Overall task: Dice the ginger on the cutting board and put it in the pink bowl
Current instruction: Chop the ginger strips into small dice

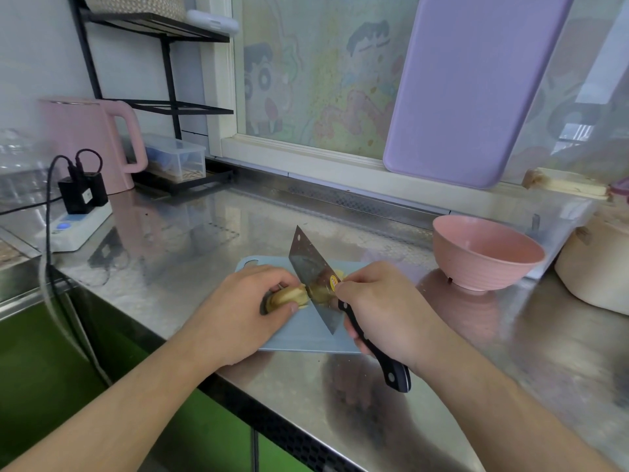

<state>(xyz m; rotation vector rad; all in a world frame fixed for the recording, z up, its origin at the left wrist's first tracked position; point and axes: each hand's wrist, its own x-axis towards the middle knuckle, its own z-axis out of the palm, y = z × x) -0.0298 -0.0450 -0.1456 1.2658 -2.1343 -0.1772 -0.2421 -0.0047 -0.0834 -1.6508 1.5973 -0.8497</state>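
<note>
One piece of ginger (287, 296) lies on the single pale blue cutting board (299, 338) at the lower centre of the frame, on a steel counter (190, 253). The left hand (250, 313) curls over it, fingers and thumb clamping the root against the board. The right hand (381, 308) is wrapped tight round the black handle of one cleaver (315, 279), whose blade stands on edge, touching the cut face of the ginger; a few pale slices show just behind the blade, too hidden to count.

One pink bowl (486, 253) sits right of centre, well apart from the board, and the part of its inside that shows holds nothing. At the upper left stand one pink kettle (92, 137) and one clear lidded box (177, 156) whose contents are too blurred to tell. One lilac board (469, 86) leans on the window at the upper right.
</note>
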